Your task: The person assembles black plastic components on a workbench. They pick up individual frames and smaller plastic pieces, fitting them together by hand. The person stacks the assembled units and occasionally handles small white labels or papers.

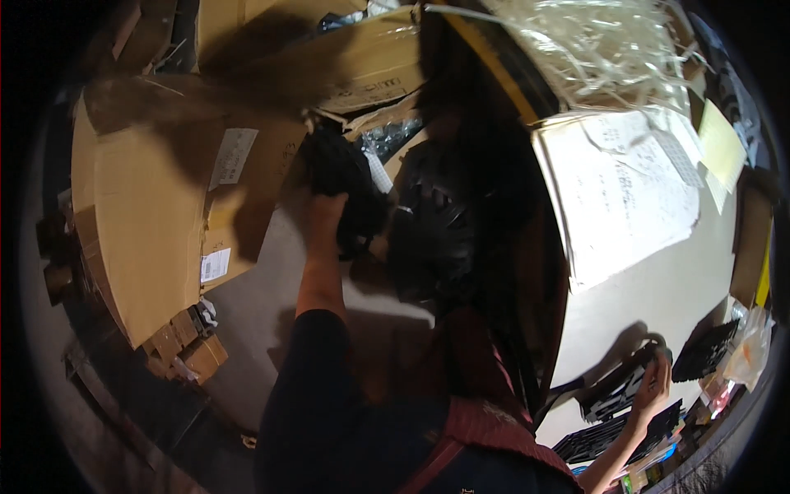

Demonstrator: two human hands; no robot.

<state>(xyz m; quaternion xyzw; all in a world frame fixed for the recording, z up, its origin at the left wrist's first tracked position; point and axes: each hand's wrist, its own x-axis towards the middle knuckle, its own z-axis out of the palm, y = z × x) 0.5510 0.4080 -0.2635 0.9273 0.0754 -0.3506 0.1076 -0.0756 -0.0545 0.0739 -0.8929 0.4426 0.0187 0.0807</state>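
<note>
My left hand (327, 210) reaches up under a dark sleeve and grips a dark black bundle (350, 185), whose exact kind I cannot make out. Its fingers are mostly hidden against the bundle. Beside it, a dark shiny black mass (432, 218) lies in shadow. On the right, my right hand (652, 385) is closed at the edge of a flat black piece with white marks (613, 397), over the pale tabletop. A stack of flat black pieces (621, 436) lies just below that hand, and another black piece (706, 350) rests to its right.
Large open cardboard boxes (152, 222) stand at the left and far side. Written-on paper sheets (621, 198) cover part of the pale table (650, 288). Beyond them lies a heap of clear plastic strips (601, 49). Small cardboard pieces (206, 356) sit low at the left.
</note>
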